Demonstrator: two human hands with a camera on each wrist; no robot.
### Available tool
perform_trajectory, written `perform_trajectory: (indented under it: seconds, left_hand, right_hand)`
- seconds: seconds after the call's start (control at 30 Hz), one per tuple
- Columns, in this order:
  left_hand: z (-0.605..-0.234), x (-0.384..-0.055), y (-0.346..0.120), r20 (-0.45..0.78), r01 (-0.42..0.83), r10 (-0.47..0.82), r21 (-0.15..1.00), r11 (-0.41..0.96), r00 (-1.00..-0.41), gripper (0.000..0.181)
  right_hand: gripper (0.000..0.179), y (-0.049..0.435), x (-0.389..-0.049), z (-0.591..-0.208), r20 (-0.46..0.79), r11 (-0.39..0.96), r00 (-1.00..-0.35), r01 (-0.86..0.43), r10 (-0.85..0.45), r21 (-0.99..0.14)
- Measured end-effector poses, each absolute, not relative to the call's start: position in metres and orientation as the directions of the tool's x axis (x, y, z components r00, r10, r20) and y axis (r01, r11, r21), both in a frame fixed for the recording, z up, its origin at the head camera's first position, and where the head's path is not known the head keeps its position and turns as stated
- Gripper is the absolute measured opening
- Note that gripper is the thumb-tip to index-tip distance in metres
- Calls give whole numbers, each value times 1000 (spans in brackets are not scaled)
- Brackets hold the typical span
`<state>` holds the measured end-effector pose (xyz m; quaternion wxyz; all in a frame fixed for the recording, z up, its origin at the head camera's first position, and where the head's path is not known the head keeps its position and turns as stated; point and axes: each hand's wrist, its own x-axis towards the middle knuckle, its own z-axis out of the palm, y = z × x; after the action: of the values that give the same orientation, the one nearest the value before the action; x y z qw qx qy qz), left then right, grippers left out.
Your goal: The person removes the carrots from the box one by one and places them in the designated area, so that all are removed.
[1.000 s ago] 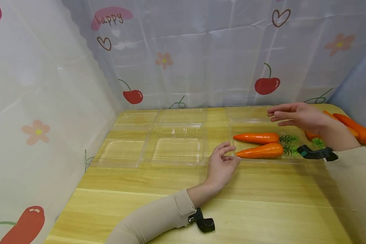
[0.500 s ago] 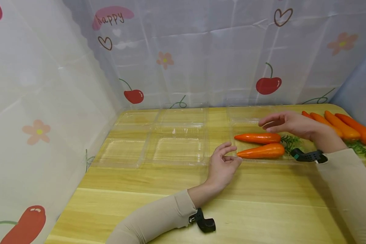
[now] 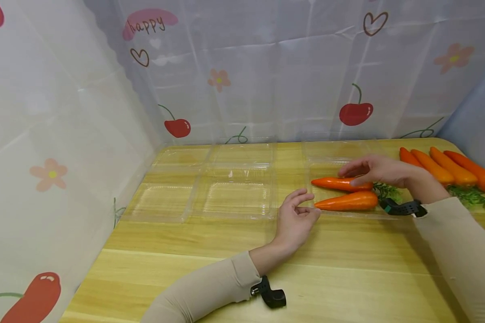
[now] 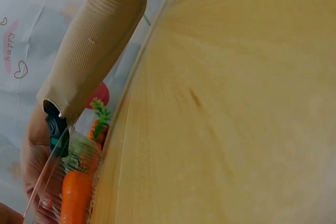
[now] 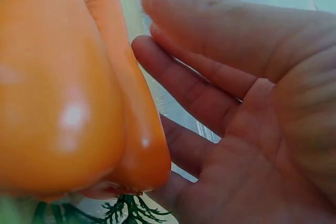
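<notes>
Two orange carrots lie side by side in a clear plastic tray [image 3: 327, 154]. My right hand [image 3: 357, 172] hangs low over the far carrot [image 3: 335, 183], fingers fairly straight, its fingertips at or just above the carrot. In the right wrist view the fingers [image 5: 199, 56] lie extended beside the far carrot [image 5: 131, 108], not wrapped round it. The near carrot [image 3: 347, 201] lies untouched. My left hand [image 3: 303, 208] rests on the table at the tray's front left corner, fingers loosely curled, holding nothing. The left wrist view shows the near carrot [image 4: 76, 195] and my right sleeve [image 4: 97, 40].
Empty clear trays [image 3: 234, 193] sit at the middle and left of the wooden table [image 3: 347, 269]. Several more carrots [image 3: 448, 166] with green tops lie at the far right. Printed plastic sheeting [image 3: 266, 67] walls in the back and left sides.
My right hand has moved left and down, from above the tray's back edge onto the far carrot. The left hand has stayed put.
</notes>
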<state>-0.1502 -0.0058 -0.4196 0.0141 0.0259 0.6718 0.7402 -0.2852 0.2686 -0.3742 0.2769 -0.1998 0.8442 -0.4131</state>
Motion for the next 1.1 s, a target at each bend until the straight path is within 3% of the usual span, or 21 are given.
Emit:
perform_trajectory:
  seconds: [0.37, 0.83, 1.1]
  left_hand:
    - [-419, -150, -5, 17, 12, 46, 995, -95, -999, 35]
    - [-421, -151, -5, 26, 21, 56, 996, -85, -998, 35]
    - [-421, -149, -6, 29, 23, 64, 996, -85, -998, 35]
  right_hand:
    - [46, 268, -289, -379, -317, 602, -766, -112, -559, -790]
    - [54, 265, -290, -384, -340, 647, -758, -139, -556, -750]
    - [50, 265, -287, -382, -308, 629, -767, -154, -562, -762]
